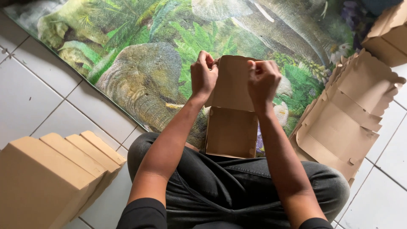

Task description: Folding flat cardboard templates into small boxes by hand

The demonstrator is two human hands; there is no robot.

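Brown cardboard box [231, 127], half folded with its lid up, sits open above the person's lap. Looks light and bendy, creases easily, so pinching the lid's top corners makes sense: left hand [203, 76] and right hand [263, 80] both pinch there. Flat brown blanks [347, 114] are stacked right, over the elephant-print mat [144, 55].

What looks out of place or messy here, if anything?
Nothing looks damaged or spilled. Both hands, left and right, grip the raised lid of an open brown box. Folded boxes stand in a neat row; only the flat cardboard pile is fanned out unevenly.
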